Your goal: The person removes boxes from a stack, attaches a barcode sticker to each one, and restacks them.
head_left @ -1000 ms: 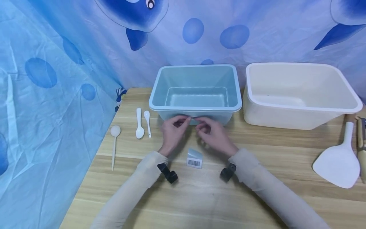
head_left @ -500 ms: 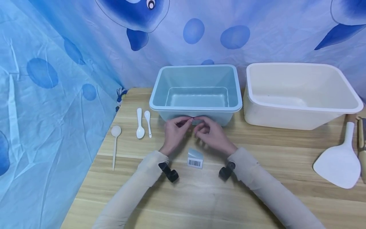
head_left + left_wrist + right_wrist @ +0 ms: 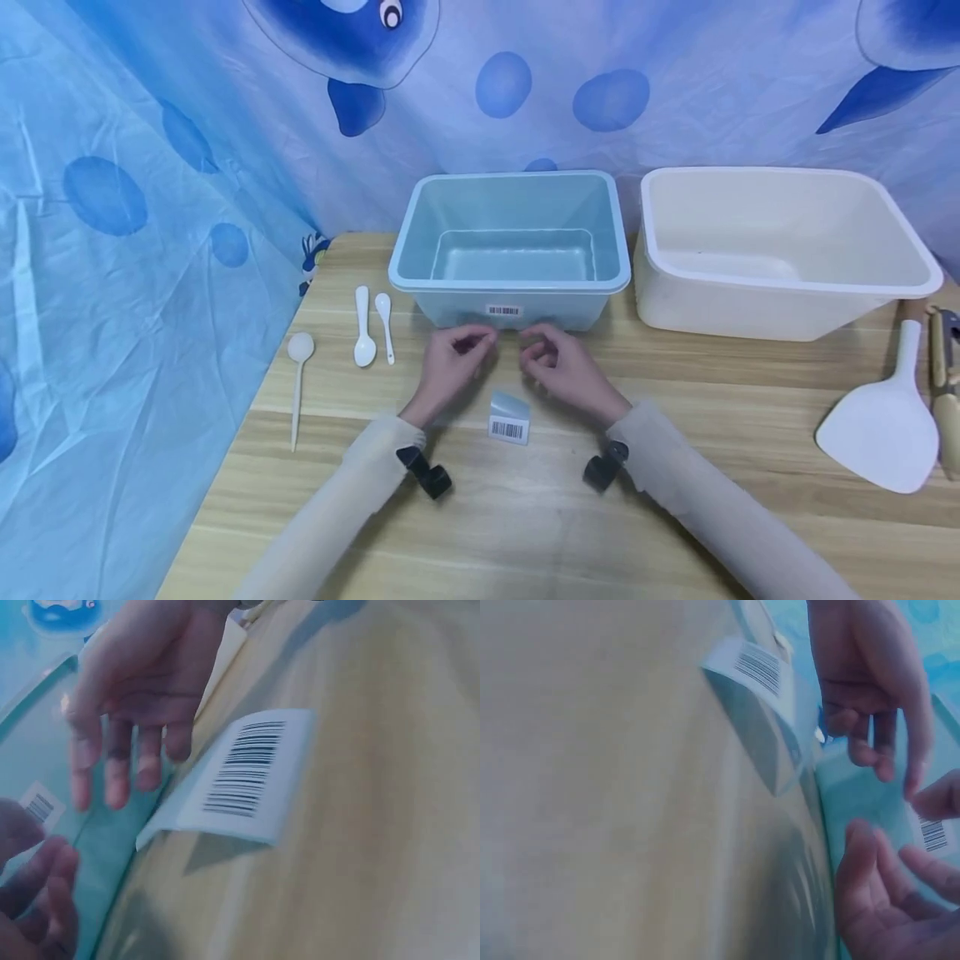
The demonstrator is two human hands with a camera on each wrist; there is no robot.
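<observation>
My worktop (image 3: pixel 555 533) looks like smooth wood. By its back edge I face a blue tub (image 3: pixel 450 303) of glossy plastic.

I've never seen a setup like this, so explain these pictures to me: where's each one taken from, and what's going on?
There's no robot here, just a person's bare left hand and right hand. The wide picture comes from a camera worn on the head; the two close ones come from cameras on the wrists. Both hands are in front of a blue bin with a barcode label on its front, and neither seems to hold anything. On the wooden table, a curled barcode sheet lies between the wrists. A white bin stands right of the blue one, with a white spatula farther right; three white spoons lie to the left.
</observation>
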